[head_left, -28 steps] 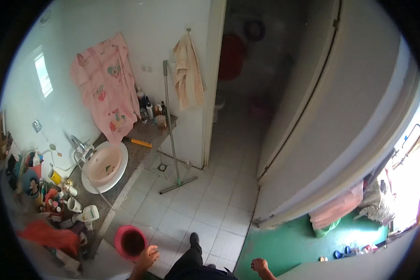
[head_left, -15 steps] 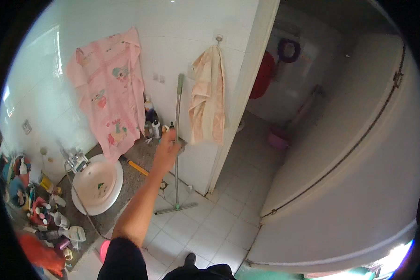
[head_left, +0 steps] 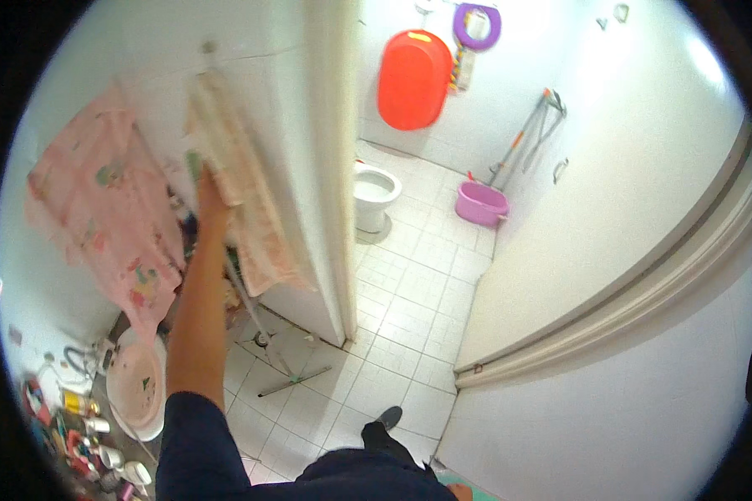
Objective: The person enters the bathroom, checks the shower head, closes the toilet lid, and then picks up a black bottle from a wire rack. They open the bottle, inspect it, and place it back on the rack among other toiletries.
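Note:
My left arm stretches forward, and my left hand (head_left: 214, 196) is at the upper part of a floor squeegee (head_left: 257, 313), just below its green grip (head_left: 195, 164). Motion blurs the fingers, so I cannot tell whether they close on the pole. The squeegee leans by the wall with its blade on the tiles. A cream and peach towel (head_left: 241, 175) hangs right beside the hand, and a pink patterned cloth (head_left: 104, 204) hangs to its left. Of my right hand (head_left: 459, 493), only a patch of skin seems to show at the lower edge; its fingers are hidden.
A pink washbasin (head_left: 136, 384) and several bottles and cups crowd the lower left. Through the doorway are a white toilet (head_left: 376, 188), a purple tub (head_left: 481, 204), a red basin (head_left: 414, 79) and a purple toilet seat (head_left: 476, 27) on the wall. A white door (head_left: 618, 217) stands right.
My view has swung to the right. My left hand has moved up the squeegee from the middle of its pole toward the grip. The toilet room, dark before, is now brightly lit.

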The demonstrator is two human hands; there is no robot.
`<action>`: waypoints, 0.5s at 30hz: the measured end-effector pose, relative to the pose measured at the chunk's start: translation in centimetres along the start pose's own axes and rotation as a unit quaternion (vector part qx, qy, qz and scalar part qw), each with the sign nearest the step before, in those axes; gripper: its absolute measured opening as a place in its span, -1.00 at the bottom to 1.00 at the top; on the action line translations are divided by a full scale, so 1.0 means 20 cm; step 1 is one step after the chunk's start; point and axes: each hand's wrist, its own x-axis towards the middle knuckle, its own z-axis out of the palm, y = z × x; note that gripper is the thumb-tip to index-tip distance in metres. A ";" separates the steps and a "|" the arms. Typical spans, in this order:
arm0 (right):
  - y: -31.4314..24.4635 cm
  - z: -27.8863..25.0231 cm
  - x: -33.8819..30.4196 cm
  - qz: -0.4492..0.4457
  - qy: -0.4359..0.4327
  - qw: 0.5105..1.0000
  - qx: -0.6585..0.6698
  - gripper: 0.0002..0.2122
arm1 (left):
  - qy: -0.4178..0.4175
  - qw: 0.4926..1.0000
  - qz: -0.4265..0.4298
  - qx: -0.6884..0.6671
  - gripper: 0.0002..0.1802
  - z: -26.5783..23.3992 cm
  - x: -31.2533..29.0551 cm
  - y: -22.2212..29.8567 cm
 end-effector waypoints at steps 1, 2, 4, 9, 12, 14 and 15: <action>-0.13 -0.06 0.00 0.070 0.006 0.998 0.001 -0.71 | 0.019 0.993 -0.072 -0.095 -0.45 0.09 -0.02 -0.03; -0.25 -0.14 -0.02 0.059 0.028 0.997 0.050 -0.72 | 0.039 0.970 -0.151 -0.187 -0.44 0.17 -0.07 -0.06; -0.58 -0.30 0.06 0.068 0.028 0.996 0.057 -0.75 | 0.064 0.920 -0.229 -0.313 -0.41 0.08 -0.15 -0.21; -1.32 -0.57 0.40 0.032 0.087 0.988 0.127 -0.79 | 0.077 0.870 -0.415 -0.256 -0.45 -0.01 -0.37 -0.23; -1.66 -0.63 0.62 0.000 0.071 0.990 0.125 -0.80 | 0.108 0.927 -0.332 -0.136 -0.51 -0.05 -0.75 -0.14; -1.86 -0.65 0.75 0.003 0.053 0.993 0.106 -0.79 | 0.093 0.917 -0.362 -0.143 -0.56 0.03 -1.11 -0.12; -1.96 -0.64 0.81 0.004 0.037 0.995 0.092 -0.78 | 0.202 0.913 -0.322 -0.150 -0.67 0.14 -1.35 -0.11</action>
